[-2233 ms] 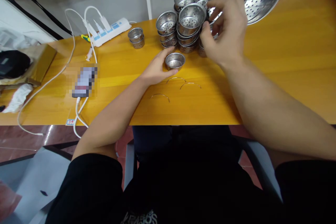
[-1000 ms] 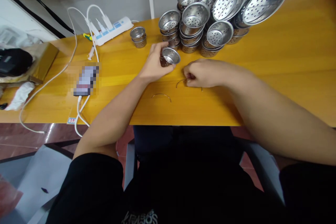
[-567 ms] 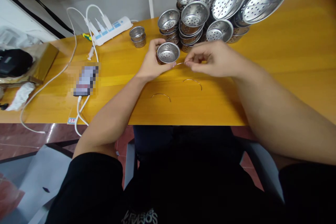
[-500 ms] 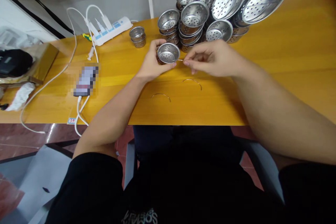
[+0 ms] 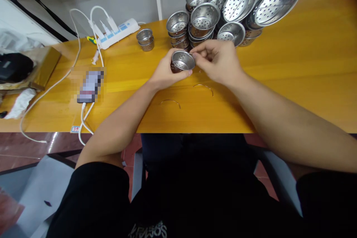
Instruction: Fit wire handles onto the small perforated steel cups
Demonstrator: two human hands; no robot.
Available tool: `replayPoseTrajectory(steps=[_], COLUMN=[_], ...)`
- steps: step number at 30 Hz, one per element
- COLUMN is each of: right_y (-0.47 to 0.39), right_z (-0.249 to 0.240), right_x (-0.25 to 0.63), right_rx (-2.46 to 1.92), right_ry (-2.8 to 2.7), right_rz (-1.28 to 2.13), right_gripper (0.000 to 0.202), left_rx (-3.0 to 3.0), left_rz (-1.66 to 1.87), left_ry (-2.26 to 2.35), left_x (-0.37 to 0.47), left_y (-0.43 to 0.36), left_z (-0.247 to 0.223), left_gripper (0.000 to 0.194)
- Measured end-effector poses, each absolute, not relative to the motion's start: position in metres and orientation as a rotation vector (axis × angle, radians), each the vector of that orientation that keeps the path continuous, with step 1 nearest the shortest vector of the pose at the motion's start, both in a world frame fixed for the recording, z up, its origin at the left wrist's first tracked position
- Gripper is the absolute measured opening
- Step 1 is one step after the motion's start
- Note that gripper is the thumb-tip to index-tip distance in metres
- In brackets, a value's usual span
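A small perforated metal cup (image 5: 183, 61) is held in my left hand (image 5: 164, 71), tilted, with the thumb along its near side. My right hand (image 5: 219, 59) is pinched at the right side of the cup's rim, on a thin wire that is mostly hidden by the fingers. Two thin curved wires lie on the table nearer to me, one (image 5: 205, 86) below my right hand and one (image 5: 171, 100) further left.
Stacks of perforated metal cups (image 5: 205, 16) stand behind my hands. Two small cups (image 5: 145, 37) are stacked left of them. A white power strip (image 5: 119, 33), cables and a phone (image 5: 90, 86) lie on the left of the wooden table (image 5: 301, 89).
The cup in my left hand has shifted slightly right and toward me and tilted. My right hand has moved left and up to the rim, bringing the wire against it.
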State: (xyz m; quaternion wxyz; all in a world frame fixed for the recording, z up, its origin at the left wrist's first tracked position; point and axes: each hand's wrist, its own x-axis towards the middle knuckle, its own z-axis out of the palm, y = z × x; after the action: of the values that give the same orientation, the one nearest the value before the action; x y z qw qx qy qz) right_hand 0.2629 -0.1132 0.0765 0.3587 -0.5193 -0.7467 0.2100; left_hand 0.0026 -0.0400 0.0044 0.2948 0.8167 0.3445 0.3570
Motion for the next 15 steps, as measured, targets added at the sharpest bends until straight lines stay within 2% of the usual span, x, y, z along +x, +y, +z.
replayPoseTrajectory(steps=[5, 10, 15], right_y=[-0.1099, -0.1109, -0.1139], right_z=[0.0686, 0.0697, 0.0719], right_x=[0.2588, 0.2584, 0.2560], right_rx=[-1.360, -1.377, -1.377], right_ry=[-1.985, -1.897, -1.886], right_rz=[0.408, 0.473, 0.497], right_gripper=[0.059, 0.054, 0.052], left_rx=[2.189, 2.221, 2.189], left_rz=[0.907, 0.919, 0.932], left_ry=[0.881, 0.864, 0.871], left_x=[0.0061, 0.0036, 0.0055], left_y=[-0.0428, -0.0414, -0.0460], left_z=[-0.0007, -0.0038, -0.0002], left_gripper=[0.092, 0.098, 0.095])
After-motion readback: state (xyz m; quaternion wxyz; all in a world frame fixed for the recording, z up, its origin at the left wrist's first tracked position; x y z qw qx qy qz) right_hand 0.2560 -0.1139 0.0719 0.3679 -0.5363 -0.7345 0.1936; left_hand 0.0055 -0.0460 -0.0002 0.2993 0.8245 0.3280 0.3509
